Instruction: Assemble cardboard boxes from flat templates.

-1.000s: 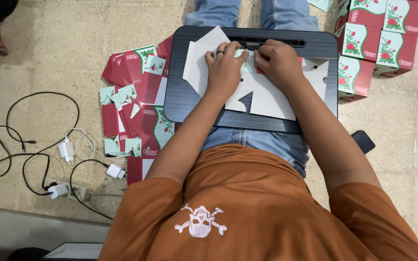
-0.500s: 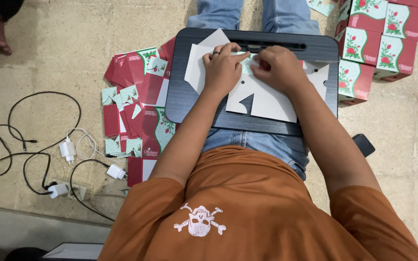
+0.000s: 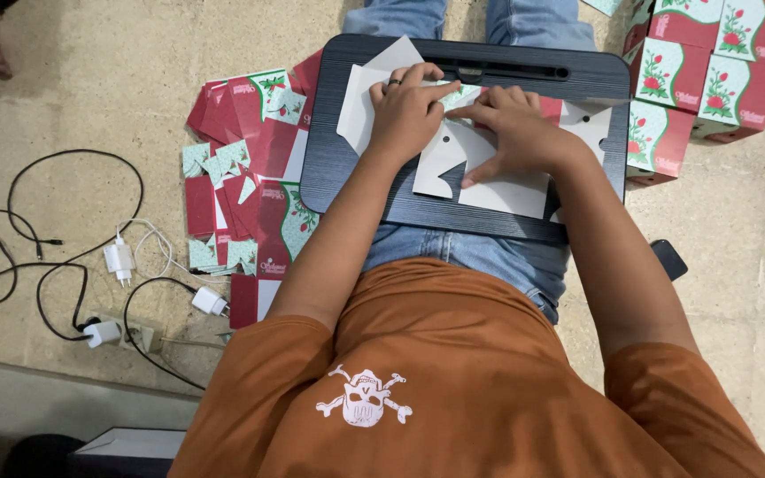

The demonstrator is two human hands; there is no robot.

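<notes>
Item one: flat carton blank [image 3: 489, 173], white inner face up, lying on the black lap tray [image 3: 595, 80] that is resting across my thighs. My left hand [image 3: 407, 111] is pressing down on the blank's upper left part, fingers curled and closed against the card, a ring showing on one of them. My right hand [image 3: 513, 133] is lying just beside it, touching the same blank, index finger stretched toward the left hand, thumb pointing down onto the white card; the fingers are resting flat rather than wrapping around anything.

Item two: pile of unfolded red-and-green blanks [image 3: 241, 186], lying on the floor at the tray's left edge, overlapping one another.

Item three: assembled red-and-green boxes with a flower print [image 3: 710, 62], stacked on the floor at the tray's right.

Item four: black and white cables with white chargers [image 3: 117, 261], lying on the floor well left of the pile.

Item five: dark phone [image 3: 668, 258], partly showing by my right arm.
</notes>
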